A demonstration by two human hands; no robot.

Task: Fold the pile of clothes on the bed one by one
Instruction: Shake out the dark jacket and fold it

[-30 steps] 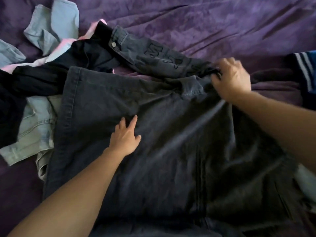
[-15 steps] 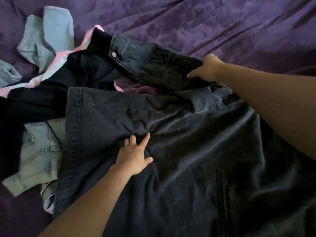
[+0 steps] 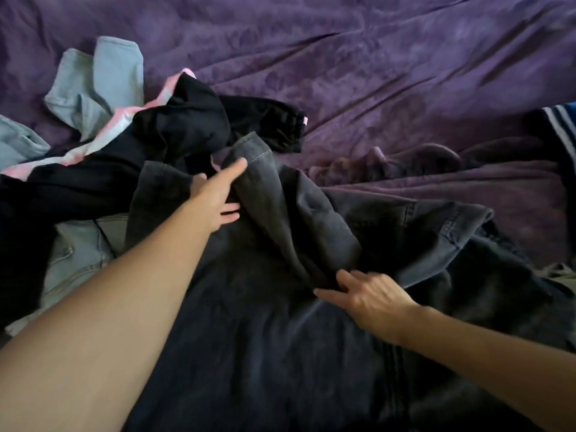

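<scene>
Dark jeans [image 3: 280, 338] mid-fold, at the bed's [image 3: 374, 73] 6 o'clock.
Left hand [image 3: 216, 198] lies flat-fingered against the raised leg [image 3: 280, 194]; right hand [image 3: 371, 296] presses the crease, fingers spread. Risk: the ungripped leg may slump toward the pile [image 3: 174, 126] at 10 o'clock, spoiling alignment.

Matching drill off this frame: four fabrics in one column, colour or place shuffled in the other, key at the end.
1. denim garment
2. jeans
3. bedspread
4. right-edge garment

A. purple, spread beneath everything
B. navy with white stripes
C. light blue, upper left
D. dark grey, foreground centre

Pairs: 1-D, 2-C, 3-A, 4-B.
</scene>
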